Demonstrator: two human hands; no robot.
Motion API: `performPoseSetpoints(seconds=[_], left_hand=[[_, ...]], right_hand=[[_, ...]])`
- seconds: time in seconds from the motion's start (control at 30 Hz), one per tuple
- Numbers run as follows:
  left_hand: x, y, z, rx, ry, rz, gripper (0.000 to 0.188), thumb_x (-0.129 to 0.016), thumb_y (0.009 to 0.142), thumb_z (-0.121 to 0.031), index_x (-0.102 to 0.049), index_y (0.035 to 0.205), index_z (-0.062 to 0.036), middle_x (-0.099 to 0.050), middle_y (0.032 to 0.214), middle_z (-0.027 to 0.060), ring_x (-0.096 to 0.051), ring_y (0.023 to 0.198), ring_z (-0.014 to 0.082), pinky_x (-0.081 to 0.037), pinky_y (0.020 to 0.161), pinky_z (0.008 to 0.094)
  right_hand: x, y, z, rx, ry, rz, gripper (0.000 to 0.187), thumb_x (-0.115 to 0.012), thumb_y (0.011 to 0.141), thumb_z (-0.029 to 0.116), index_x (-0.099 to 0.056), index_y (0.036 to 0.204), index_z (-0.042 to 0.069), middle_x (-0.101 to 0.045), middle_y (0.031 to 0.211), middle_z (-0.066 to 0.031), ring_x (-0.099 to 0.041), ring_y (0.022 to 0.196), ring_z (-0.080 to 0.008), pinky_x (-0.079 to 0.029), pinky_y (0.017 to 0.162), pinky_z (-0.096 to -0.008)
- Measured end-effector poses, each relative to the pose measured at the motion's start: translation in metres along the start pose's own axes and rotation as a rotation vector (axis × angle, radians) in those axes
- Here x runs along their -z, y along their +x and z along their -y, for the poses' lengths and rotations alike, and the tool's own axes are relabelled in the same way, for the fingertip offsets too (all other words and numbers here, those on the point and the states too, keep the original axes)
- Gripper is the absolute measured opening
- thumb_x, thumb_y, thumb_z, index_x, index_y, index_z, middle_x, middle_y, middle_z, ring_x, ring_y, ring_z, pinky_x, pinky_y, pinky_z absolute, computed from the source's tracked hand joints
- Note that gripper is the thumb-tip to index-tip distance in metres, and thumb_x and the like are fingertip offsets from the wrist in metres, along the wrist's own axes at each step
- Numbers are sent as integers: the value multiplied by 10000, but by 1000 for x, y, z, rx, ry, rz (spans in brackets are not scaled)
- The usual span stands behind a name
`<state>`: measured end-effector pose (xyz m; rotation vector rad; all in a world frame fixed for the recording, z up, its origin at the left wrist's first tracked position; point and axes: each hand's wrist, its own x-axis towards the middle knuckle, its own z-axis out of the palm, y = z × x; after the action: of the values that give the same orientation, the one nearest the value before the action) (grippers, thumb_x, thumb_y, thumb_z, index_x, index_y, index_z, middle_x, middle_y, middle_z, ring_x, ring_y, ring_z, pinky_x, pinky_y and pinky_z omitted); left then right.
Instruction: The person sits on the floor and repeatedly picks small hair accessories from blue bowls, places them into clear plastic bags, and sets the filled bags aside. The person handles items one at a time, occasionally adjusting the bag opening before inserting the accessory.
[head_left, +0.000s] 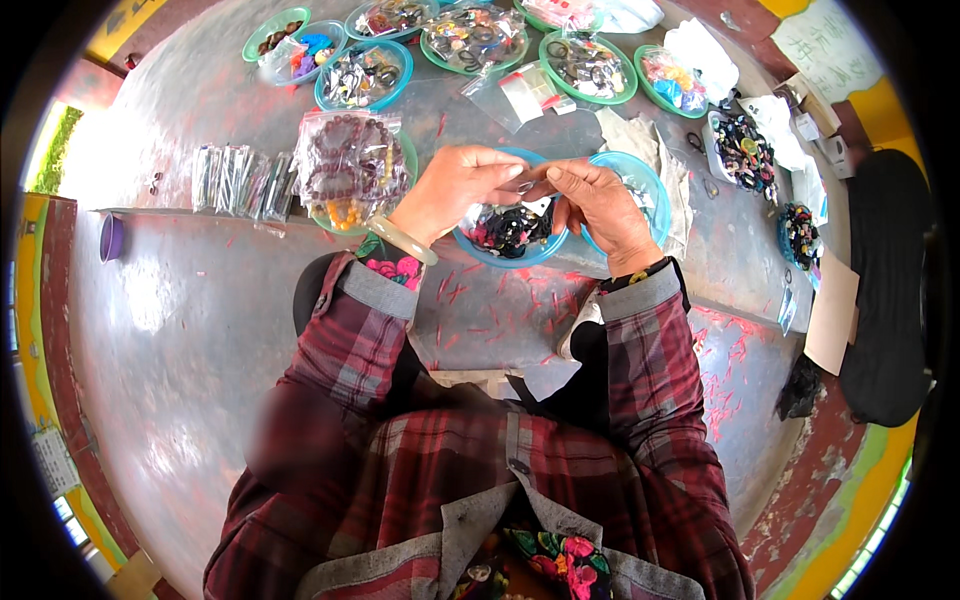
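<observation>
My left hand (452,190), with a pale bangle (408,241) at its wrist, is closed in a pinch. Facing it, my right hand (606,208) is pinched too. Their fingertips meet around something small and thin that I cannot make out. Directly beneath them stands a blue basket (522,262) holding a tangle of black cords with small coloured and white pieces (508,232). A second light-blue basket (656,190), partly hidden by my right hand, contains pale small items.
Bagged dark-red bead bracelets (350,160) lie left of my hands, beside a row of slim clear packets (240,182). Several baskets of trinkets line the back, including a blue one (365,75). A white basket of black cords (742,150) stands right. Red scraps (478,290) litter the floor.
</observation>
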<state>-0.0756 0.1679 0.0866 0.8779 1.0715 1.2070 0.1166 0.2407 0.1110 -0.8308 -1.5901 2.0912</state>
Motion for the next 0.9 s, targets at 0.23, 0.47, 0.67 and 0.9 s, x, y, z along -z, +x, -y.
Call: performPoseSetpoints(seconds=[0.23, 0.47, 0.67, 0.9], left_hand=[[8, 4, 5, -52, -129, -118, 276, -549, 884, -119, -562, 1078, 78, -614, 1012, 133, -612, 899, 198, -507, 830, 310], [-2, -2, 1, -176, 172, -93, 322, -587, 856, -158, -565, 1098, 53, -612, 1020, 113, -593, 901, 151, -487, 792, 274], [7, 4, 5, -224, 521, -137, 276, -555, 864, -145, -594, 1059, 46, -642, 922, 87, -598, 832, 118, -484, 745, 252], [6, 6, 12, -361, 721, -266, 229, -549, 859, -159, -631, 980, 16, -649, 791, 119, -596, 729, 108, -475, 657, 260]], right_hand=[[-3, 5, -9, 142, -236, -240, 182, -582, 859, 165, -654, 945, 23, -665, 833, -53, -604, 621, -106, -408, 473, -206], [-17, 16, -26, 765, -1065, -330, 118, -599, 750, 62, -636, 861, 75, -605, 748, -78, -598, 694, -263, -481, 582, -335], [-34, 19, -25, 841, -1247, -272, 165, -613, 705, -8, -631, 856, 56, -597, 793, -87, -589, 718, -285, -479, 603, -357], [-34, 25, -30, 866, -1278, -233, 184, -585, 687, 15, -611, 863, 59, -594, 820, -78, -600, 766, -277, -501, 621, -351]])
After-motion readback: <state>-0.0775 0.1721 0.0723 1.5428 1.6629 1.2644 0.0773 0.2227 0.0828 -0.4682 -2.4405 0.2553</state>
